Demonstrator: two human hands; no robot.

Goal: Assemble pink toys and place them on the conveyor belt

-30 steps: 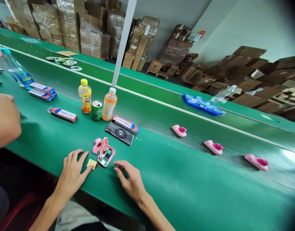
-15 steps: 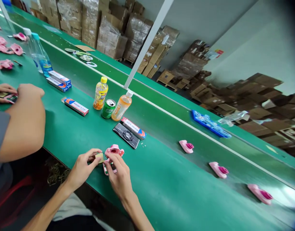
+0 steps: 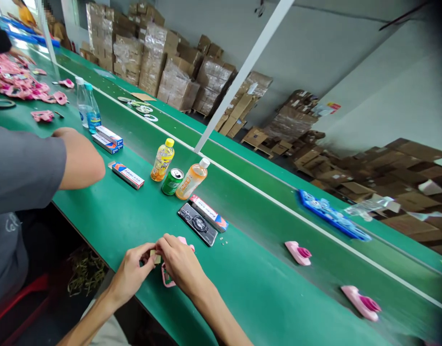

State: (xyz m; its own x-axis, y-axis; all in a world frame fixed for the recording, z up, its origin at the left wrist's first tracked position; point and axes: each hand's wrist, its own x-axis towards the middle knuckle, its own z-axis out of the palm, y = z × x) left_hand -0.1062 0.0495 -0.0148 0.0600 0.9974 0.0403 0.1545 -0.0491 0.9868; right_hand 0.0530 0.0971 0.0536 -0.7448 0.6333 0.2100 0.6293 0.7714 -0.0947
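My 2 grips are close together now; my left grip (image 3: 130, 275) is clamped on a little tan pad (image 3: 156, 257); my right grip (image 3: 180, 263) covers the pink plastic case (image 3: 166, 278) on the green desk (image 3: 98, 216); I cannot tell if it is clamped.

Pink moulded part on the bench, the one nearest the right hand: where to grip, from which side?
Pinch the pink moulded part across its pale body from above, coming from the right hand side. It lies on the green bench with a magenta knob at one end, so the body looks the plainer hold.
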